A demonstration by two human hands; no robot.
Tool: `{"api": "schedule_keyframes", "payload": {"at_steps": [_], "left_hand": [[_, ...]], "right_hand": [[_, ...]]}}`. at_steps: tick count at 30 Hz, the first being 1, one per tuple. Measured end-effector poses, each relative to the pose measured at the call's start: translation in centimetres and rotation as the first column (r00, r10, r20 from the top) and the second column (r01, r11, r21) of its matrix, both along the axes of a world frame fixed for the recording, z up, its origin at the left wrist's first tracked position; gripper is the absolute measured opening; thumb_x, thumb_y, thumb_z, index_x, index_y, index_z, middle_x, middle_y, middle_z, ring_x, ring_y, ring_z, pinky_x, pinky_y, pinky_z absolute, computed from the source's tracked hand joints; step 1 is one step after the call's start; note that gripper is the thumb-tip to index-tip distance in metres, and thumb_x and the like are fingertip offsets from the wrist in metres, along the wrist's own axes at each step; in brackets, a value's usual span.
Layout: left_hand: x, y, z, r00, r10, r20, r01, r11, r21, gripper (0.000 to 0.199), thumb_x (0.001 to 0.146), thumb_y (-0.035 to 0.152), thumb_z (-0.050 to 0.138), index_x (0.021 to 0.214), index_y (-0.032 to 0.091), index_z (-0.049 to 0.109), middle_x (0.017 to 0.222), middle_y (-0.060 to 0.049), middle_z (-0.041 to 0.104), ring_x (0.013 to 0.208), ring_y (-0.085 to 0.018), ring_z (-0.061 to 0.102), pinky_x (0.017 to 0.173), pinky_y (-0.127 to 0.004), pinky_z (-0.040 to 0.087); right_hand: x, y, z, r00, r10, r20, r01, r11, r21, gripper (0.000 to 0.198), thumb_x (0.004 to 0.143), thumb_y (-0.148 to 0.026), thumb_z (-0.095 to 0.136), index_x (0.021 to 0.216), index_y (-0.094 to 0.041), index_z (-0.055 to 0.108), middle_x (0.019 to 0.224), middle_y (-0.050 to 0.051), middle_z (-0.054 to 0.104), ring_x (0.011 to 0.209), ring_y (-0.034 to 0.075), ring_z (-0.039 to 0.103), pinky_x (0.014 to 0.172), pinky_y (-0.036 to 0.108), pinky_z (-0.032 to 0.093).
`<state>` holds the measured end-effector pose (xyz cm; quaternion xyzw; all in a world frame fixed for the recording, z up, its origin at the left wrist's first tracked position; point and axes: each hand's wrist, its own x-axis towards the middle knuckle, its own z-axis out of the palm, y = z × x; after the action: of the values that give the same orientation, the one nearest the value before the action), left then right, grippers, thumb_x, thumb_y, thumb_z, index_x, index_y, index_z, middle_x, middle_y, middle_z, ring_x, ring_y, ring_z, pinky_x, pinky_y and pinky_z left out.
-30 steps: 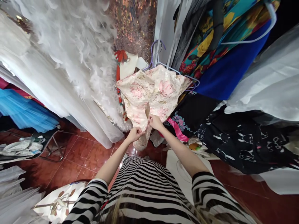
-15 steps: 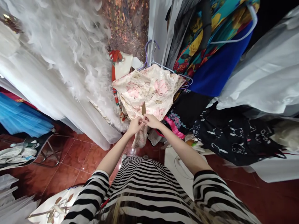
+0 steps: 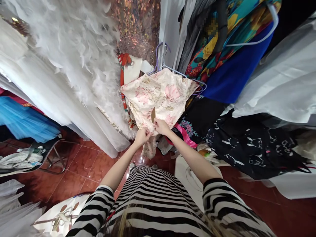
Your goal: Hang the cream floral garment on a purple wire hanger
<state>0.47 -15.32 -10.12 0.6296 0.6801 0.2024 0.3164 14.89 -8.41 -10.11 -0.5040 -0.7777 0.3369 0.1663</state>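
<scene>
A cream garment with pink flowers (image 3: 163, 95) hangs in front of me on a pale hanger (image 3: 174, 70). At its lower edge my left hand (image 3: 142, 136) is closed, thumb and fingers pinched on the cloth. Just right of it and a little higher, my right hand (image 3: 161, 127) is also pinched closed on the garment. The two hands are slightly apart. Above the right fingertips shows a narrow, pointed brown patch (image 3: 153, 114); whether it is an opening or a separate piece I cannot tell. Any small fastening between the fingers is too small to make out.
White feathered and gauzy dresses (image 3: 81, 56) hang at the left. Black printed cloth (image 3: 247, 144) and a blue garment (image 3: 227, 82) hang at the right. A white stool-like seat (image 3: 182, 171) stands by my right side. A metal-framed chair (image 3: 55, 154) is at the left.
My hands have come apart: the left has moved slightly down from the right, which stays just below the brown patch. The whole view has shifted a little.
</scene>
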Motion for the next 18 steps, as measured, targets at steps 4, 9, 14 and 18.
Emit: {"api": "schedule_keyframes", "payload": {"at_steps": [4,9,14,18], "left_hand": [[-0.5,-0.8,-0.2,0.998,-0.058,-0.004,0.058,0.998,-0.001,0.02,0.08,0.021,0.065,0.066,0.021,0.052,0.059,0.004,0.056,0.061,-0.014,0.056,0.065,-0.024,0.044],[-0.4,0.3,-0.4,0.995,-0.099,-0.015,0.1,0.994,0.038,0.02,0.083,0.029,0.065,0.07,0.021,0.053,0.071,0.0,0.061,0.071,-0.016,0.059,0.072,-0.026,0.046],[0.8,1.8,-0.4,0.996,-0.09,-0.02,0.091,0.995,0.046,0.025,0.084,0.031,0.068,0.068,0.021,0.05,0.069,-0.001,0.06,0.075,-0.019,0.061,0.073,-0.028,0.044],[1.4,2.1,0.0,0.996,-0.084,-0.012,0.085,0.996,0.029,0.034,0.085,0.034,0.069,0.063,0.021,0.046,0.063,0.001,0.057,0.068,-0.017,0.058,0.071,-0.027,0.043]], "right_hand": [[0.3,0.6,-0.2,0.999,0.029,-0.016,-0.029,0.999,-0.012,0.033,0.081,-0.005,0.056,0.065,-0.026,0.036,0.06,-0.003,0.054,0.066,0.019,0.059,0.061,0.026,0.038],[0.5,0.2,0.0,0.982,0.168,-0.081,-0.174,0.982,-0.075,0.032,0.079,-0.003,0.054,0.063,-0.026,0.037,0.055,-0.007,0.051,0.053,0.015,0.057,0.056,0.024,0.041],[1.0,0.2,0.7,0.971,0.207,-0.12,-0.213,0.976,-0.037,0.03,0.076,-0.004,0.057,0.061,-0.025,0.041,0.057,-0.007,0.051,0.062,0.015,0.055,0.065,0.025,0.043],[1.5,0.2,0.9,0.978,0.164,-0.129,-0.168,0.986,-0.017,0.03,0.075,-0.003,0.055,0.061,-0.025,0.041,0.06,-0.005,0.051,0.063,0.016,0.053,0.065,0.026,0.042]]}}
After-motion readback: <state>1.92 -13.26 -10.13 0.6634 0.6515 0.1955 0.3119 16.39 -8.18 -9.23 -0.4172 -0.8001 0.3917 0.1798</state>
